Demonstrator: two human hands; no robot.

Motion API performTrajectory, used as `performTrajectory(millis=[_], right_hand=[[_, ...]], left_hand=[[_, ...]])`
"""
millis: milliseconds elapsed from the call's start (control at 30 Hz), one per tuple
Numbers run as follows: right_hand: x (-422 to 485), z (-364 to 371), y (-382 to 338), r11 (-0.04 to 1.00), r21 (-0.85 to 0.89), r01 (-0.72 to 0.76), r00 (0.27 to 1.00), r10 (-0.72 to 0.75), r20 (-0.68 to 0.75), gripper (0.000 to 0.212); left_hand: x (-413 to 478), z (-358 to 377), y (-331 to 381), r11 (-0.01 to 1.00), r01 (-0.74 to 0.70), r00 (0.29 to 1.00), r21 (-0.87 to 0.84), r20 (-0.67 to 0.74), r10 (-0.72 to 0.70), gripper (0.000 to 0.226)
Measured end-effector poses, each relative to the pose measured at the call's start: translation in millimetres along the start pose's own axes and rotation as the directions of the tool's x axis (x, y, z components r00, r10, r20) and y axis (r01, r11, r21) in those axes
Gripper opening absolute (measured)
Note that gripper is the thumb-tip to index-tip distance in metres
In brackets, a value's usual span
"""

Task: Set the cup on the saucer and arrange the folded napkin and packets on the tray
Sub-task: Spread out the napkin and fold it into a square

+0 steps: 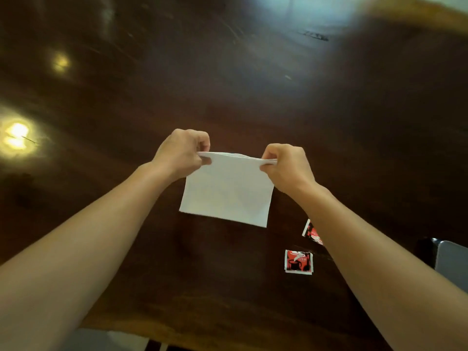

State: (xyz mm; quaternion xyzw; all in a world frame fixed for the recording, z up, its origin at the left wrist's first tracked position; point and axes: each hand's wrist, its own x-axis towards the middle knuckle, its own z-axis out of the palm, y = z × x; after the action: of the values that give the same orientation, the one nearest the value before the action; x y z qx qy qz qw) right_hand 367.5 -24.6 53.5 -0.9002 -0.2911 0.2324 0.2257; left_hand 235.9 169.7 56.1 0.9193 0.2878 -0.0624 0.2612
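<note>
A white folded napkin [228, 193] hangs above the dark wooden table, held by its top edge. My left hand [181, 154] pinches the top left corner and my right hand [287, 164] pinches the top right corner. A red and black packet [298, 262] with a cup picture lies flat on the table, below and to the right of the napkin. A second red packet [310, 233] lies just beyond it, partly hidden under my right forearm. No cup, saucer or tray is in sight.
The dark glossy table [228, 84] fills the view, with bright light reflections at the left. A grey object [453, 262] with a dark part beside it sits at the right edge. The table's near edge [177, 333] runs along the bottom.
</note>
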Motion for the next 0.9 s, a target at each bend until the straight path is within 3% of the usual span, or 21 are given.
performTrajectory(millis=[100, 267, 400, 500, 567, 633, 667, 800, 900], right_hand=[[0.0, -30.3, -11.4, 0.995, -0.014, 0.100, 0.985, -0.101, -0.142, 0.018], [-9.3, -60.4, -28.6, 0.949, -0.086, 0.304, 0.869, -0.313, -0.382, 0.018], [-30.6, -42.9, -14.5, 0.916, -0.112, 0.385, 0.820, -0.396, -0.413, 0.024], [-43.8, -2.3, 7.0, 0.933, -0.088, 0.348, 0.885, -0.358, -0.299, 0.025], [-53.5, 28.5, 24.1, 0.963, -0.117, 0.241, 0.959, -0.255, -0.122, 0.022], [-66.1, 55.5, 43.5, 0.977, -0.146, 0.156, 0.987, -0.149, 0.059, 0.022], [-72.9, 65.6, 51.7, 0.981, -0.136, 0.140, 0.986, -0.125, 0.114, 0.025], [-82.2, 79.9, 66.9, 0.983, -0.099, 0.153, 0.983, -0.142, 0.114, 0.029], [-79.9, 78.5, 69.3, 0.978, -0.132, 0.161, 0.985, -0.151, 0.077, 0.030]], left_hand=[[-1.3, -28.7, 11.1, 0.992, -0.123, 0.982, 0.028, -0.138, 0.126, 0.035], [-10.8, -59.8, 25.4, 0.943, -0.327, 0.867, 0.064, -0.375, 0.326, 0.024], [-29.0, -42.8, 16.5, 0.905, -0.406, 0.800, 0.128, -0.428, 0.419, 0.022], [-49.7, 6.9, -2.4, 0.944, -0.293, 0.877, 0.151, -0.350, 0.329, 0.021], [-63.6, 45.9, -20.7, 0.979, -0.156, 0.974, 0.132, -0.145, 0.175, 0.025], [-80.5, 73.7, -37.7, 0.996, -0.063, 0.991, 0.060, 0.118, 0.056, 0.028], [-88.1, 81.7, -44.4, 0.999, -0.037, 0.986, 0.011, 0.166, 0.035, 0.032], [-100.3, 89.6, -62.2, 0.980, 0.112, 0.993, -0.166, 0.052, -0.104, 0.047], [-98.5, 87.3, -70.2, 0.966, 0.112, 0.993, -0.234, 0.051, -0.103, 0.050]])
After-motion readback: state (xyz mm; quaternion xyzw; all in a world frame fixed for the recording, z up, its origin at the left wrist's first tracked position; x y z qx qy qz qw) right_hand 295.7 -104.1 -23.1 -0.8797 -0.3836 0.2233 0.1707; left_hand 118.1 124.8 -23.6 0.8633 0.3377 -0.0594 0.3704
